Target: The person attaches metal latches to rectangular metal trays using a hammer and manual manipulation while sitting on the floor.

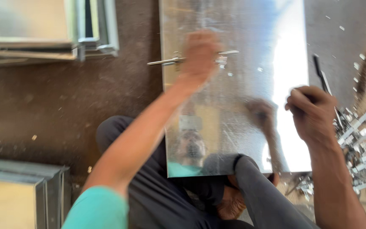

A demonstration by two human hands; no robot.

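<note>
left hand (pixel 200 53) grips thin metal rod (pixel 166 62) on shiny flat steel sheet (pixel 250 127); right hand (pixel 312 112) holds dark slim tool (pixel 320 76).

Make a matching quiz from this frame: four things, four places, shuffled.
Things:
1 metal sheet
2 metal rod
3 dark tool
4 metal offcuts

Places:
A under the left hand
B gripped in the right hand
C flat on the floor, across the person's legs
D heaped along the sheet's right edge

Pairs: 1-C, 2-A, 3-B, 4-D
</note>
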